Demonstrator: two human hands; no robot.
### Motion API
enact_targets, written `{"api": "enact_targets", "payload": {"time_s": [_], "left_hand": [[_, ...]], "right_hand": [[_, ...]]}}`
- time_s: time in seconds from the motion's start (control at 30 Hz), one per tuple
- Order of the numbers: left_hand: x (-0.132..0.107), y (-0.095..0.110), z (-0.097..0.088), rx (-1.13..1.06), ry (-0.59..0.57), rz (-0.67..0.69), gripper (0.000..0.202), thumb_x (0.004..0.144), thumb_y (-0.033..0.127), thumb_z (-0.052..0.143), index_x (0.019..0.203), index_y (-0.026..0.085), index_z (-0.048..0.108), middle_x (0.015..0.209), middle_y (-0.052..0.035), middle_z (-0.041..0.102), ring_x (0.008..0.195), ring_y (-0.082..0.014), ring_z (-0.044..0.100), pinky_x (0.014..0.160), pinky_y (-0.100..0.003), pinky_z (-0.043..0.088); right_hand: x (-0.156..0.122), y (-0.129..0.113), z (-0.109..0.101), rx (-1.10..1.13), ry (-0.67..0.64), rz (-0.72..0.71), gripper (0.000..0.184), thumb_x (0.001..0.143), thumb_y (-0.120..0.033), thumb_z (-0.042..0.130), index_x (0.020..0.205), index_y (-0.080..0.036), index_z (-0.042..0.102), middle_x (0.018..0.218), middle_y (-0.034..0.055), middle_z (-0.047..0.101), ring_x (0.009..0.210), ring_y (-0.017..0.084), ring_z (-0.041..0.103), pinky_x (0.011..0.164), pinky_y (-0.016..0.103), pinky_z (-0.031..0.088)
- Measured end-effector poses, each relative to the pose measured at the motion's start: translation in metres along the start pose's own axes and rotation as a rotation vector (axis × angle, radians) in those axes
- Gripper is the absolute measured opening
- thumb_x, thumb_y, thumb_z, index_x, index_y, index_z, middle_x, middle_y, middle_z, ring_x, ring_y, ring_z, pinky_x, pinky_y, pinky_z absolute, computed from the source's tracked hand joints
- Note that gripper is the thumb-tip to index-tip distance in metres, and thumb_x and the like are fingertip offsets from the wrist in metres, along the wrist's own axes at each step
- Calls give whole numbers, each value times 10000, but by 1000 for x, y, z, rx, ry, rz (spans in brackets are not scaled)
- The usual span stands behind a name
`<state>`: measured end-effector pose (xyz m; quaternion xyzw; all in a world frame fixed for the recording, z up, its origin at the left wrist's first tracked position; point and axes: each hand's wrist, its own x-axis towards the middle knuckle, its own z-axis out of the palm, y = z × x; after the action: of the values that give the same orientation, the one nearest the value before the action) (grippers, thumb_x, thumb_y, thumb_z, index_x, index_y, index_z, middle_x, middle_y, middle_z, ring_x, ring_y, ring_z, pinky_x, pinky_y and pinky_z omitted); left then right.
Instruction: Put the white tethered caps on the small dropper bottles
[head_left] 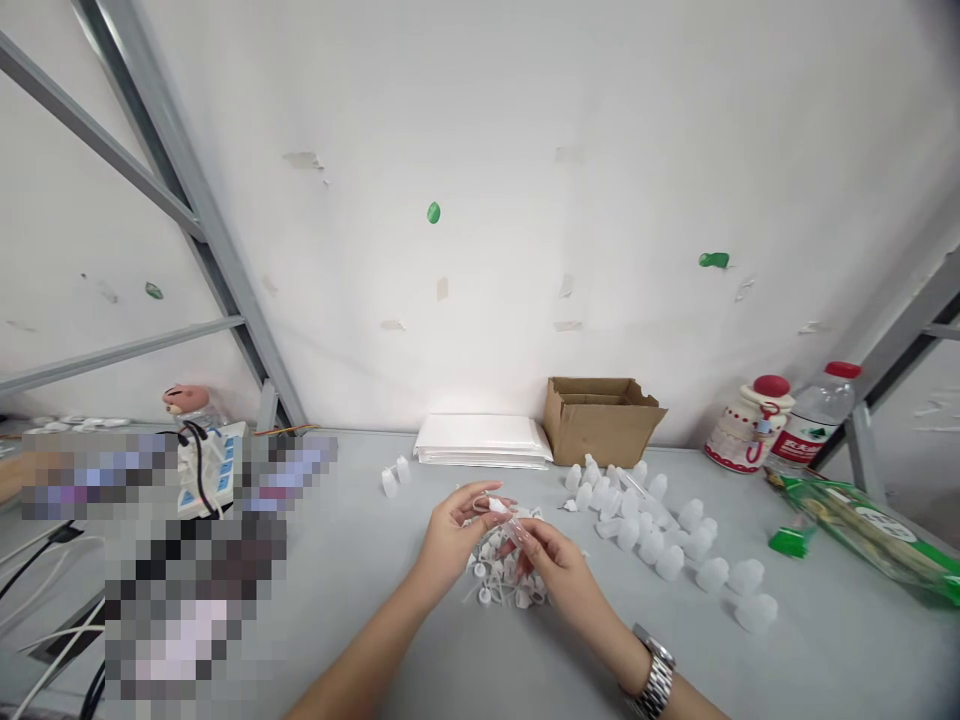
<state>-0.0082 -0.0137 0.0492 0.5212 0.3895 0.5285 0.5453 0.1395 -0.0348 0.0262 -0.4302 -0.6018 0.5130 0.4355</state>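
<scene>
A white wall (480, 140) fills most of my view, with grey metal struts (142, 170) slanting across its left side and a few scraps of tape (442, 289) stuck to it. Below it runs a grey table (352, 640). Against the wall stand an open cardboard box (600, 425) and a stack of white sheets (480, 440). To the right are a jar with a red lid (750, 425), a water bottle (817, 415) and a green bag (862, 535) lying on the table. On the left there is a power strip (210, 470), and blurred patches (195, 600) hide whatever lies around it.

Frosted white bottles (645, 530) lie in a loose crowd right of centre, and two small bottles (396, 475) sit apart to the left. Straight ahead of me is a pile of small white parts (504, 575), and my hands are together just above it, not clamped on each other. My left hand (457, 535) pinches a small white piece (496, 505) between thumb and fingers. My right hand (559, 565), with a metal watch (656, 680) on its wrist, holds a clear tube (514, 530) up close beside that piece. I am working the two right at my fingertips, over the pile.
</scene>
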Motion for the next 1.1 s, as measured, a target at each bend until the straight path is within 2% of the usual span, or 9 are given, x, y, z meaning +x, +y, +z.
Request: {"api": "enact_targets", "payload": {"time_s": [0.13, 0.2, 0.27, 0.3, 0.37, 0.47, 0.57, 0.7, 1.1], "left_hand": [[3, 5, -13, 160, 105, 93, 377, 672, 270, 656, 1039, 197, 612, 880, -47, 689, 862, -186, 612, 797, -288, 467], [2, 12, -32, 265, 312, 180, 449, 714, 314, 606, 1149, 220, 548, 961, -38, 664, 909, -176, 593, 821, -282, 457], [-4, 20, -58, 377, 603, 212, 481, 774, 361, 510, 1238, 245, 458, 1052, -40, 627, 956, -175, 576, 806, -288, 464], [-8, 24, -72, 482, 710, 180, 487, 788, 360, 485, 1260, 253, 431, 1056, -41, 624, 974, -179, 571, 817, -295, 455], [-15, 26, -98, 772, 806, 60, 483, 774, 341, 499, 1244, 239, 454, 995, -52, 651, 980, -215, 573, 843, -338, 428], [-18, 19, -123, 1049, 720, -58, 370, 766, 313, 491, 1094, 169, 583, 993, -108, 659, 932, -256, 594, 806, -357, 424], [-12, 7, -133, 1113, 651, -111, 315, 766, 297, 489, 1018, 155, 614, 986, -120, 667, 905, -253, 607, 767, -325, 430], [-4, -4, -134, 1145, 610, -109, 276, 772, 296, 485, 973, 164, 622, 935, -117, 684, 880, -249, 617, 729, -302, 431], [0, -24, -130, 1016, 669, 50, 241, 766, 322, 461, 914, 174, 581, 950, -105, 662, 909, -233, 617, 767, -302, 453]], "right_hand": [[1, 3, -2, -34, 54, -16, 433, 819, -496, 444, 1097, -184, 560, 773, 32, 639, 605, 146, 554, 617, 285, 466], [1, 4, -5, -66, 94, -23, 452, 822, -494, 439, 1141, -187, 527, 766, 33, 634, 624, 152, 558, 626, 289, 469], [2, 5, -7, -82, 113, -27, 456, 822, -502, 430, 1137, -186, 524, 745, 30, 620, 627, 154, 556, 619, 285, 470], [2, 5, -8, -83, 116, -29, 457, 823, -506, 424, 1132, -185, 525, 738, 28, 612, 626, 154, 555, 615, 283, 468], [2, 6, -8, -81, 106, -30, 452, 829, -505, 412, 1132, -187, 517, 732, 22, 601, 624, 153, 552, 623, 284, 465], [1, 6, -7, -97, 77, -15, 438, 836, -493, 404, 1137, -191, 506, 721, 15, 599, 618, 154, 551, 634, 292, 457], [0, 6, -5, -111, 56, -5, 442, 832, -495, 405, 1136, -190, 504, 712, 12, 601, 609, 157, 553, 625, 294, 449], [1, 6, -5, -99, 57, -1, 450, 829, -504, 401, 1136, -191, 501, 705, 4, 597, 593, 155, 557, 606, 288, 443], [-1, 0, -4, -102, 61, -3, 491, 794, -549, 420, 1115, -194, 532, 688, 8, 597, 593, 162, 549, 611, 297, 441]]}}
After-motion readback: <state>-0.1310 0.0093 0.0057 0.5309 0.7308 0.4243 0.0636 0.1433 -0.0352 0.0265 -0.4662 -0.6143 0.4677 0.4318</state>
